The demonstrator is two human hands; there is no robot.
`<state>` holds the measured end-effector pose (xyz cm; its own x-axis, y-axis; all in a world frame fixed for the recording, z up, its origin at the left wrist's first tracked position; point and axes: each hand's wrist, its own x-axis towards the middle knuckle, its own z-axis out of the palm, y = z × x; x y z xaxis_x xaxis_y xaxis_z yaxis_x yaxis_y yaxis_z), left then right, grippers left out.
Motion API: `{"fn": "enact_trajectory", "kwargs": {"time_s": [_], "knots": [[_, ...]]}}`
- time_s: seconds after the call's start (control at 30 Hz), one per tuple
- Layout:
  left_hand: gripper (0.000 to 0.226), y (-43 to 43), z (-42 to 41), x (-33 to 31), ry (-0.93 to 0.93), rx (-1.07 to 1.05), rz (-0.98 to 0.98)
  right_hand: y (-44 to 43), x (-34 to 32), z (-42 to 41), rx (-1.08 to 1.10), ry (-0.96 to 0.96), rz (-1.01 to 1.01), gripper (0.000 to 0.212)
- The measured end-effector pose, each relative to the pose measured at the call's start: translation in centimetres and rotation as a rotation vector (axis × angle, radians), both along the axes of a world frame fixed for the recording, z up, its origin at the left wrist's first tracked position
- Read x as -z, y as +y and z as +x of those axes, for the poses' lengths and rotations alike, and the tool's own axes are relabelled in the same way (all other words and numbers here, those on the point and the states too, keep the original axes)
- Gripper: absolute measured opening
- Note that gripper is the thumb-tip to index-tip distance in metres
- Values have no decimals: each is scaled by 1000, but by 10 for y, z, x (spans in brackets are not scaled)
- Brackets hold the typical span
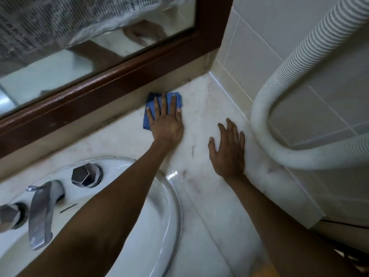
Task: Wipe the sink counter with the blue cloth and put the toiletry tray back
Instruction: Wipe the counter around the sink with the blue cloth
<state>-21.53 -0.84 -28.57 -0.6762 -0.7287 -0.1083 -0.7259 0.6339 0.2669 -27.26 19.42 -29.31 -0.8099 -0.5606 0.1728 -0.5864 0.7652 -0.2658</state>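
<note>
Presently, left hand (165,124) flat, fingers spread, pressing blue cloth (148,114) on counter (201,108) by far mirror frame (111,84), right hand (227,150) open, empty, apparently resting on counter.

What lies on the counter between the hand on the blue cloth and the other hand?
Nothing: in the head view only bare counter separates the left hand, flat on the cloth, from the right hand.

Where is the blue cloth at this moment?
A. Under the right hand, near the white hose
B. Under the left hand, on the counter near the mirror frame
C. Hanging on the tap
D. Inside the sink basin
B: the left hand presses flat on the blue cloth at the back of the counter, below the mirror frame.
</note>
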Motion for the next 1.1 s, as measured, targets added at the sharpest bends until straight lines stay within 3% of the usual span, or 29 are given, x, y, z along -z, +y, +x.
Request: {"fn": "enact_trajectory", "kwargs": {"time_s": [0.2,0.3,0.4,0.57,0.8,0.93,1.1], "knots": [[58,10,-91,-5,24,238,89,0,-3,1,12,3,18,52],[60,3,-130,-6,-49,337,108,0,-1,-1,14,-6,23,53],[59,8,-124,-8,-48,438,82,0,-1,-1,4,-19,-3,53],[52,-3,-83,-9,-10,794,92,1,-2,-1,3,-30,-26,53],[53,-2,-109,-6,-30,477,43,0,-1,-1,7,-28,3,53],[53,31,-100,-3,0,601,97,0,-1,-1,12,-26,36,55],[51,2,-103,-9,0,730,81,0,-2,-1,8,-38,-4,54]]}}
